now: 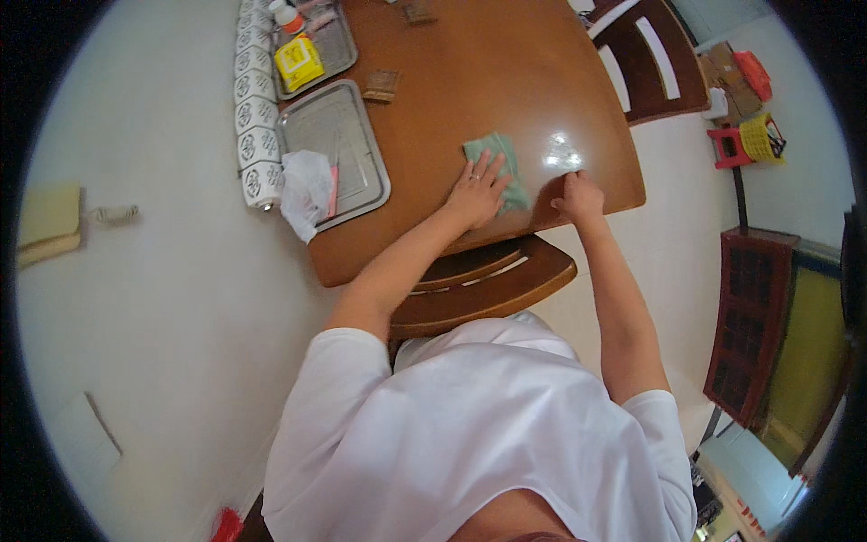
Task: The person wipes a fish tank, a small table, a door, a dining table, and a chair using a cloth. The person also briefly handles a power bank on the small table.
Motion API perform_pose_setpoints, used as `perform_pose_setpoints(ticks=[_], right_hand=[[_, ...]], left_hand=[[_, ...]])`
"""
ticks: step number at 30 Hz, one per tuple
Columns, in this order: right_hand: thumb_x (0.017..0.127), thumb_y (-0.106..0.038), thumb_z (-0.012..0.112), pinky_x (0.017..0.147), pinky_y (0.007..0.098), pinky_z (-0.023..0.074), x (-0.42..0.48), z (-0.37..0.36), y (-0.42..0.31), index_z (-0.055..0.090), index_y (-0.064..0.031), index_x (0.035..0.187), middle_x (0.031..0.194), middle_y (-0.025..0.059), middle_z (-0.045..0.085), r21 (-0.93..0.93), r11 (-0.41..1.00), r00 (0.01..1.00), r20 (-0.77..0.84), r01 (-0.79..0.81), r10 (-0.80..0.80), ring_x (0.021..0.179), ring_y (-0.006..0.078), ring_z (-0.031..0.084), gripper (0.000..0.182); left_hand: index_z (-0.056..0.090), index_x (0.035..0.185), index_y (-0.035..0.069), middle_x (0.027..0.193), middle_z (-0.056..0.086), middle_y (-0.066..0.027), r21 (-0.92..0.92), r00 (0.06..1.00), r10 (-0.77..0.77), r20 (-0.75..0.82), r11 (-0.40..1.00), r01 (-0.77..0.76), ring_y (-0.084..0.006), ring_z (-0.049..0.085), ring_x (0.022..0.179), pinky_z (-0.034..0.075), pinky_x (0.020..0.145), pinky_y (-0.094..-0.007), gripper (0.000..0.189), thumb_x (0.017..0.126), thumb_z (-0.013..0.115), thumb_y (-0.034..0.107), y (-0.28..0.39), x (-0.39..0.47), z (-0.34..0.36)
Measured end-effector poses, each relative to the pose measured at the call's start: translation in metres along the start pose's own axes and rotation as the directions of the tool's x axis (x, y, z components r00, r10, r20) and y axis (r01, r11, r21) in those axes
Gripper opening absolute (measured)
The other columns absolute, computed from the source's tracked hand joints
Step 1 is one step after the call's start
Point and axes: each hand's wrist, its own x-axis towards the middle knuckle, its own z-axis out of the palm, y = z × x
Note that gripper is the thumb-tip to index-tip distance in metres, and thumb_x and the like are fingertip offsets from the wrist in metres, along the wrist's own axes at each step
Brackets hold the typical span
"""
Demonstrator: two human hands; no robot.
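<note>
A green cloth (517, 193) lies partly folded on the brown wooden table (488, 81), near its front edge. My left hand (476, 194) rests on the cloth's left part with the fingers spread; a ring shows on one finger. To the right of the cloth, my right hand (580, 196) is at the table's near right part, its fingers bent and thumb pointing left. Nothing shows in that hand, though the palm side is hidden. A bright reflection lies on the tabletop just beyond it.
At the left, a metal tray (369, 152) holds part of a crumpled plastic bag (306, 190). Another tray bears a yellow packet (299, 63) and a bottle (287, 17). Patterned white rolls (257, 146) line the wall. A wooden chair (488, 288) stands close before me.
</note>
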Motion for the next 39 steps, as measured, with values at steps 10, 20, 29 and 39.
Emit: perform_pose_setpoints(ticks=[10,20,29,39], right_hand=[[0.066,-0.041,0.087,0.085,0.0457,0.0555,0.006,-0.006,-0.004,0.062,-0.0038,0.108,0.114,0.0165,0.063,-0.065,0.997,0.999,0.022,0.034,-0.032,0.104,0.0333,0.065,0.061],[0.067,-0.038,0.087,0.084,0.0444,0.0558,0.011,0.004,0.004,0.063,-0.0051,0.107,0.115,0.0152,0.061,-0.088,0.996,0.999,-0.001,0.033,-0.034,0.102,0.0332,0.065,0.058],[0.066,-0.036,0.087,0.082,0.0447,0.0564,0.000,-0.007,-0.010,0.064,-0.0041,0.105,0.113,0.0152,0.062,-0.038,0.998,0.998,-0.041,0.049,-0.050,0.098,0.0344,0.066,0.055],[0.063,-0.035,0.088,0.081,0.0453,0.0561,0.003,-0.005,-0.008,0.064,-0.0045,0.101,0.110,0.0142,0.063,-0.047,0.997,0.987,-0.146,0.064,-0.071,0.098,0.0340,0.066,0.054]], left_hand=[[0.053,0.121,0.008,0.160,0.024,-0.0092,-0.052,0.996,0.003,0.087,0.999,0.001,-0.0334,0.013,0.150,0.023,0.120,-0.0510,0.043,0.080,0.058,-0.004,-0.083,-0.212,-0.023],[0.058,0.114,0.006,0.155,0.031,-0.0107,-0.068,0.968,-0.239,-0.069,0.970,0.235,-0.0360,0.022,0.147,0.031,0.116,-0.0485,0.040,0.075,0.063,0.000,-0.114,-0.298,-0.030],[0.055,0.109,0.000,0.160,0.017,-0.0197,-0.114,0.998,-0.065,0.007,0.991,0.065,-0.0399,0.014,0.149,0.023,0.120,-0.0492,0.036,0.074,0.065,-0.001,-0.112,-0.293,-0.037],[0.057,0.121,-0.002,0.161,0.013,-0.0227,-0.143,0.992,0.116,0.052,0.984,-0.108,-0.0409,0.008,0.150,0.015,0.120,-0.0523,0.053,0.093,0.059,0.044,-0.066,-0.169,-0.023]])
